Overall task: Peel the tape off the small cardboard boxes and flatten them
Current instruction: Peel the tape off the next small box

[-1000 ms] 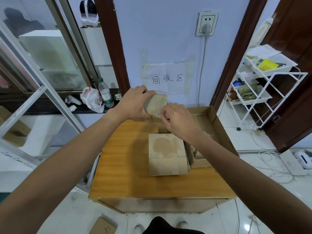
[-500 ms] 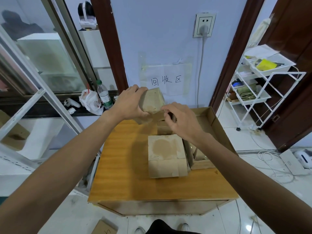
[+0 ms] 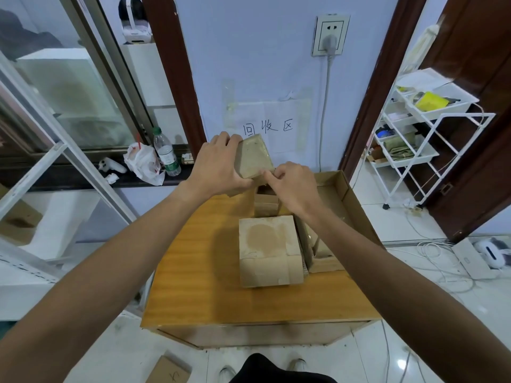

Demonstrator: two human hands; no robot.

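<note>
Head view: left hand [image 3: 218,167] grips a small tan cardboard box [image 3: 255,156] raised above the wooden table [image 3: 193,272] — right hand [image 3: 293,186] pinches its lower corner; another taped box [image 3: 268,250] sits below both hands.

You are standing in a recycling corner of an office or storeroom. A handwritten wall sign [image 3: 267,128] reads "回收区", beside a white wire rack [image 3: 423,145] and glass partitions [image 3: 69,95].

My orange wood-grain worktop [image 3: 193,272] carries a taped cardboard box [image 3: 268,250] near its middle, a smaller box [image 3: 266,201] just behind it, and a large open shallow carton [image 3: 345,189] along the right side.
</note>
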